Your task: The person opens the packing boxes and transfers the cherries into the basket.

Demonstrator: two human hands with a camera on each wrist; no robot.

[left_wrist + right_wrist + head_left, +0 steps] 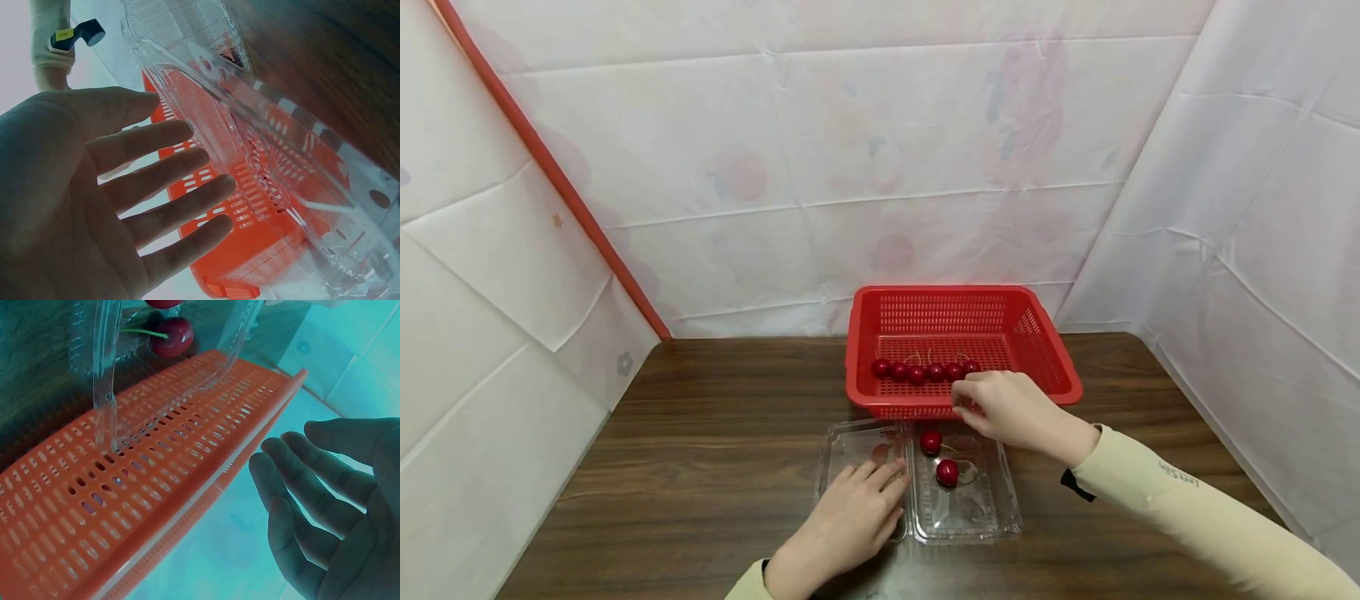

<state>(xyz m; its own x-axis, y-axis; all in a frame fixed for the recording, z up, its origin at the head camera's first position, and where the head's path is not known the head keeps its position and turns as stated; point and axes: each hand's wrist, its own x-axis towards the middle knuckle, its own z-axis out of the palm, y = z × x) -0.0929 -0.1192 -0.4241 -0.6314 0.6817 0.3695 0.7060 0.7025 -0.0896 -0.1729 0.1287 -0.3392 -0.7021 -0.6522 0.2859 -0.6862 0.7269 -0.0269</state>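
A clear plastic clamshell box point(958, 521) lies unfolded on the table, with two stemmed cherries point(947, 473) in its right half. My left hand point(857, 512) is over the left half; in the left wrist view its fingers point(181, 200) are spread and fairly straight beside the clear plastic. Several dark red cherries point(917, 375) sit in a row inside the red basket point(1060, 375). Over the basket's near rim hovers my right hand point(1007, 407). Its fingers point(300, 469) are loosely bent in the right wrist view, with nothing between them.
The basket stands directly behind the box on the dark wooden table point(700, 442). White patterned sheets point(760, 167) hang behind and on both sides, and a red strip point(550, 162) runs down the left corner.
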